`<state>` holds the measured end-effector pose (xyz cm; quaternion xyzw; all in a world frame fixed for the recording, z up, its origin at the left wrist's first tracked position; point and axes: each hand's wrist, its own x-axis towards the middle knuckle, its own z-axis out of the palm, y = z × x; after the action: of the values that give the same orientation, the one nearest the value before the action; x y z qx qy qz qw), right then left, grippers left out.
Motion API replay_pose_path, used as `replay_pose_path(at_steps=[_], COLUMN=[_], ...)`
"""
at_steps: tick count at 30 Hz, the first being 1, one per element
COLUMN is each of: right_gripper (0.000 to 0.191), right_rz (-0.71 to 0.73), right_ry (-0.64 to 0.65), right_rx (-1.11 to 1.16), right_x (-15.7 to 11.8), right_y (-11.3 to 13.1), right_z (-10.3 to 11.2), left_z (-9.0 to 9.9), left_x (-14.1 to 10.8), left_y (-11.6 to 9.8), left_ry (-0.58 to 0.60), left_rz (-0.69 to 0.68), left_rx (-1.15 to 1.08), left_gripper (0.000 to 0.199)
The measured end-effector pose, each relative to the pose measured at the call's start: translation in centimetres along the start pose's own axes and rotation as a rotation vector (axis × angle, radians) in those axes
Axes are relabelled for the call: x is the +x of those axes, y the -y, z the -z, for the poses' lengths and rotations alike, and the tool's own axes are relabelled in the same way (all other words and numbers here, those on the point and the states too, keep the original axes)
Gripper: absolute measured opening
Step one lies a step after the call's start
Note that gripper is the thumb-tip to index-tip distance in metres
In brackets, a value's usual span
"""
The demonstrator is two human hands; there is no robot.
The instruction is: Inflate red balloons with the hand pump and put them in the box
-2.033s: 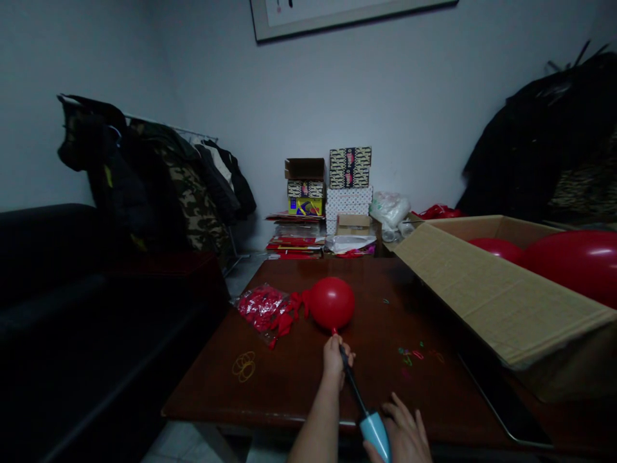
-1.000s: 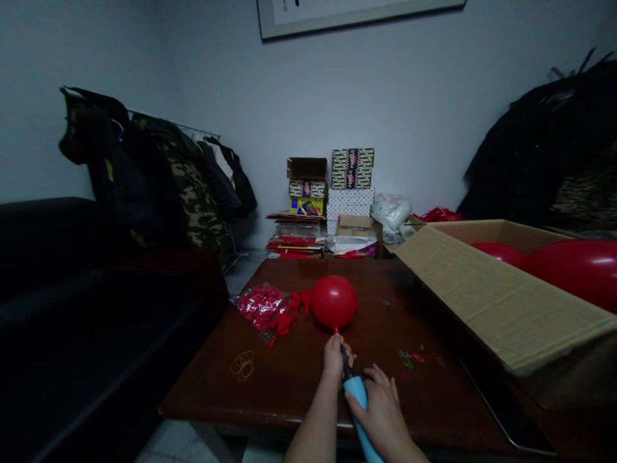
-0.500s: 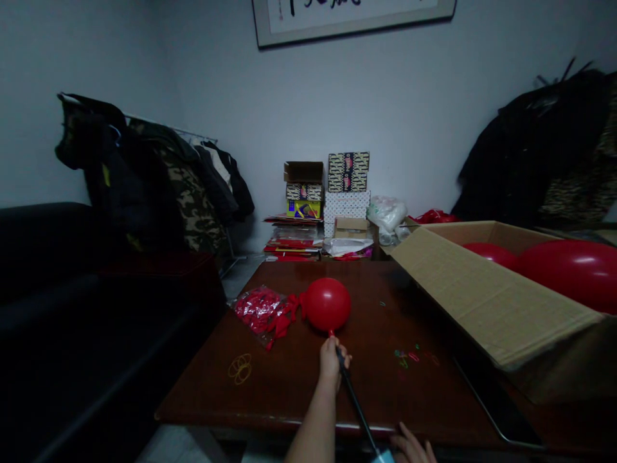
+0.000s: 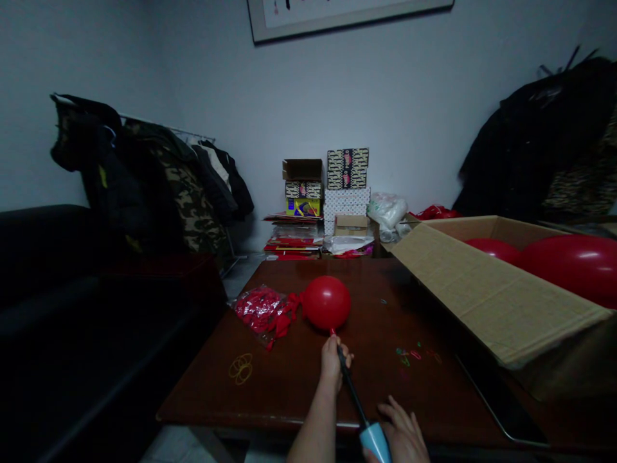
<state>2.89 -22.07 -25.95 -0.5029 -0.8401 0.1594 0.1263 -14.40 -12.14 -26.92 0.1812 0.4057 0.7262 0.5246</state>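
A round, partly inflated red balloon [image 4: 327,303] is over the middle of the brown table. My left hand [image 4: 333,361] pinches its neck where it meets the black end of a hand pump. The pump's black rod slants down to a light blue body [image 4: 375,442] near the bottom edge. My right hand [image 4: 401,432] is around the blue body, its thumb on the near side and some fingers stretched out. Left of the balloon lies a clear bag of uninflated red balloons [image 4: 261,309], some spilling out beside it.
Yellow rubber bands [image 4: 240,368] lie front left on the table, small coloured bands [image 4: 405,355] to the right. A dark phone or tablet [image 4: 501,404] lies beside a cardboard box [image 4: 496,296] holding large red balloons. Stacked boxes [image 4: 348,168] stand behind.
My right hand has moved up and slightly left with the pump's blue body, so more of both shows and less black rod is visible. My left hand and the balloon have hardly moved.
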Motion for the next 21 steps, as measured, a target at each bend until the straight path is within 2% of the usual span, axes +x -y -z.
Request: replay_pose_path(at_steps=[2, 5, 11, 17, 20, 21], right_gripper=[0.044, 0.046, 0.05, 0.047, 0.045, 0.041], right_rz=[0.017, -0.009, -0.031, -0.001, 0.043, 0.029], right_ry=[0.012, -0.02, -0.061, -0.047, -0.026, -0.061], right_rx=[0.043, 0.065, 0.05, 0.018, -0.02, -0.051], right_x=[1.3, 3.3, 5.6, 3.8, 1.6, 0.7], right_y=[1.1, 2.8, 4.0, 2.6, 0.8, 0.0], right_z=[1.0, 2.0, 1.9, 0.9, -0.7, -1.4], left_z=[-0.1, -0.1, 0.0, -0.1, 0.1, 0.2], left_x=[0.0, 0.1, 0.3, 0.1, 0.2, 0.2], left_y=[0.0, 0.0, 0.0, 0.2, 0.3, 0.3], left_ry=[0.004, 0.002, 0.027, 0.013, 0.008, 0.004], left_rz=[0.008, 0.009, -0.002, -0.024, -0.025, -0.024], left_rx=[-0.001, 0.002, 0.043, 0.034, 0.021, 0.018], left_gripper=[0.049, 0.05, 0.05, 0.048, 0.047, 0.047])
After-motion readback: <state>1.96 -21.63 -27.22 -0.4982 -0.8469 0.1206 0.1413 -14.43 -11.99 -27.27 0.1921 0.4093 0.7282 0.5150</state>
